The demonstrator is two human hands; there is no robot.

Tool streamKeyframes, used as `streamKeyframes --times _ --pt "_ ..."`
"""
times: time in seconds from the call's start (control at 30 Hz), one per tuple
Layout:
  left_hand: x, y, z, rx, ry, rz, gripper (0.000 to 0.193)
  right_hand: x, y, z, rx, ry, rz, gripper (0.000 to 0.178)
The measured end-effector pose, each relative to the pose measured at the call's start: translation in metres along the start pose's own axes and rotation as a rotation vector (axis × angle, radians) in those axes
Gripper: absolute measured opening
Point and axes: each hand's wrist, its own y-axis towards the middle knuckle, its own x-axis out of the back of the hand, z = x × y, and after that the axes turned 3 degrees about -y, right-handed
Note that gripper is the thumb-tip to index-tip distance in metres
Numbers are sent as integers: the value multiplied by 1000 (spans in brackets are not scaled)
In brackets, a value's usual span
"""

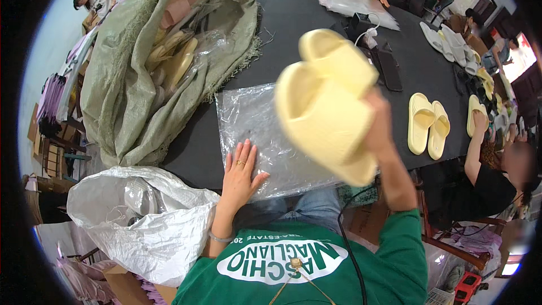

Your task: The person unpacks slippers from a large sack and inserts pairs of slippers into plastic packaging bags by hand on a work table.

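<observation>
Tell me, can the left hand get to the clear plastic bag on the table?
Yes, it looks so. The left hand already lies flat on the clear plastic bag with nothing between them, while the right hand holds the pale yellow slippers up above it.

Bright even indoor light; glare on plastic bag [265, 135]; raised slippers [327, 101] motion-blurred; fisheye bending, dark vignette at rim.

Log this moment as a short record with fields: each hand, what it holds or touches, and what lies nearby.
left hand: flat on the clear plastic bag on the black table
right hand: holds a pair of pale yellow foam slides above the bag
nearby: second yellow pair at right; green woven sack at left; white sack beside the knee
</observation>
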Motion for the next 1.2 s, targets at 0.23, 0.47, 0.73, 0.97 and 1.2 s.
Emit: streamKeyframes --times 0.23,0.47,0.73,0.97,1.2 --pt "-6 5 -3 -14 39 77 74 -158 -45 0 -142 -38 275 21" --pt "-10 6 -5 1 122 -22 81 -129 -44 -84 -431 -448 118 15" --pt "22 81 4 199 -133 -432 39 -133 -52 -86 -359 -507 59 19" --pt "0 157 90 532 -188 -490 30 -138 -50 -81 -365 -515 50 21" --pt "-10 151 79 541 -17 -622 34 -133 -49 -85 -387 -503 73 22"
